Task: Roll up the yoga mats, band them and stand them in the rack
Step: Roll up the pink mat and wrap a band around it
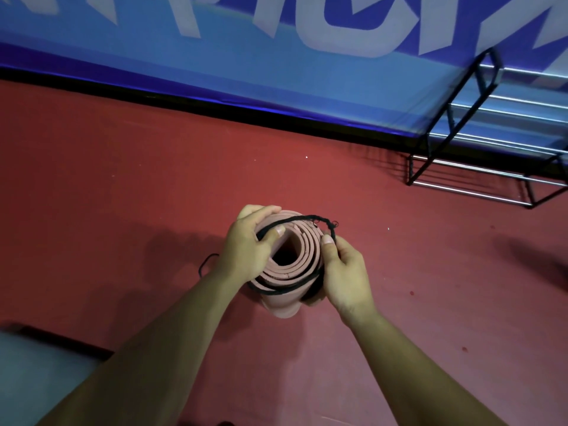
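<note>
Pink foam yoga mat (302, 245), rolled into a spiral cylinder, stands on end on the red floor (123, 179), near a blue wall banner with white letters (215, 66). A black-framed metal rack with silver bars (450, 118) sits well apart at the upper right. The left hand (246, 244) curls over the roll's top left rim, thumb inside. The right hand (344, 272), against the roll's right side, pinches a thin black elastic band (295, 218) looped across the top. A second black loop (204, 265) lies beside the left wrist.
</note>
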